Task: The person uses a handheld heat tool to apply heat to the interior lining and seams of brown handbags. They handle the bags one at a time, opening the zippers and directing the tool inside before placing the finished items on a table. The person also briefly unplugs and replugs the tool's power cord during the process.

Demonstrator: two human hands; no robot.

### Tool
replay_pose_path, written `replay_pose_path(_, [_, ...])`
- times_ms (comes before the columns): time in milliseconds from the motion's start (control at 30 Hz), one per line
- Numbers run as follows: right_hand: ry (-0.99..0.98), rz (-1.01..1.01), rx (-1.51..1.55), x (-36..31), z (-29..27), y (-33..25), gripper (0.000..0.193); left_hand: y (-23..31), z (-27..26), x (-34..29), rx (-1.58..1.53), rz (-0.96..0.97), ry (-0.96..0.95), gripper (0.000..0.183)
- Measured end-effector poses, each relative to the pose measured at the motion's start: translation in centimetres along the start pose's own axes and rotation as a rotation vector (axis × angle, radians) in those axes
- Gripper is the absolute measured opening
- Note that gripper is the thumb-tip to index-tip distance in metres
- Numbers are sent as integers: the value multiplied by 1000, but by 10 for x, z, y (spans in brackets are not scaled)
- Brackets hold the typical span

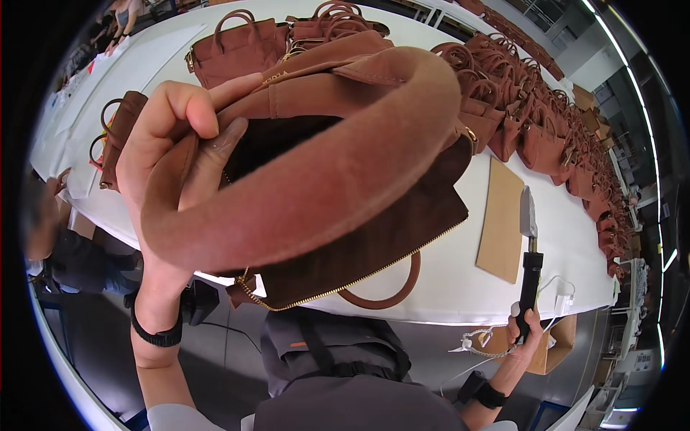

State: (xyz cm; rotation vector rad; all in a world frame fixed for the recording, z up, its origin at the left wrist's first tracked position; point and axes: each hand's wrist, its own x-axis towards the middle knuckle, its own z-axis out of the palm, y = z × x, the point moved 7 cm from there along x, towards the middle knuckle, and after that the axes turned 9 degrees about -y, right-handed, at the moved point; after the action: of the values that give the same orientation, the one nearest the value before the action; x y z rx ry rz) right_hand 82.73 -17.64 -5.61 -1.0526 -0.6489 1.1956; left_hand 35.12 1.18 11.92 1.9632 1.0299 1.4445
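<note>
Close in front of me is a reddish-brown handbag (381,233), tilted, with its dark lining and gold zip exposed. My left hand (176,136) grips its upper edge, thumb inside and fingers outside. One thick padded handle (316,194) arches across the view; the other handle (392,287) hangs below the zip. My right hand (527,337), low at the right, is closed around the black handle of a corded tool (530,280). The tool's flat metal blade points up and away, beside a brown cardboard piece (502,219) on the table.
Finished-looking brown handbags (546,136) crowd the right side of the white table (568,237), with more bags (241,47) at the back. A small bag (122,140) stands at left. A cardboard box (559,345) sits below the right edge. Other people (126,21) are at the left.
</note>
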Motion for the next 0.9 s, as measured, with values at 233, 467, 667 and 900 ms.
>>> replay_pose_path(233, [75, 69, -22, 23, 10, 21, 39, -64, -69, -26, -84, -178, 170, 14])
replay_pose_path(467, [63, 116, -25, 40, 21, 31, 22, -259, -206, -103, -605, -736, 434, 9])
replay_pose_path(667, [146, 133, -62, 41, 52, 32, 22, -356, -292, -99, -705, -650, 527, 12])
replay_pose_path(900, [111, 118, -82, 44, 69, 37, 22, -361, -372, -94, 762, -796, 655, 43])
